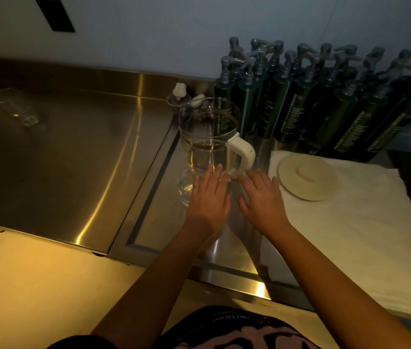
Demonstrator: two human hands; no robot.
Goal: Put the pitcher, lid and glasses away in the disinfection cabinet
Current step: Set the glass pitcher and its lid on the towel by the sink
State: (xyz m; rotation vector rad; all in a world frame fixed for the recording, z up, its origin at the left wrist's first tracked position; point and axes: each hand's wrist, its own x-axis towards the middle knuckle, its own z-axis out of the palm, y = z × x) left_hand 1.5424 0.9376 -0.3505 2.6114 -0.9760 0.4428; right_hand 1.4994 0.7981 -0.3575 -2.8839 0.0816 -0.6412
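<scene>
Pitcher [207,137] upright, handle [240,154] toward the person; left hand [209,197] and right hand [262,195] at its base, fingers [215,177] straight.

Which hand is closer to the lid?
The right hand, beside the towel that the lid lies on; the left hand is further off, toward the sink.

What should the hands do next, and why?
Probably curl the right hand round the white handle of the glass pitcher. That hand and the left hand are both open, holding nothing, fingertips by the pitcher's base, and the pitcher stands upright on the steel counter, not yet put away.
</scene>
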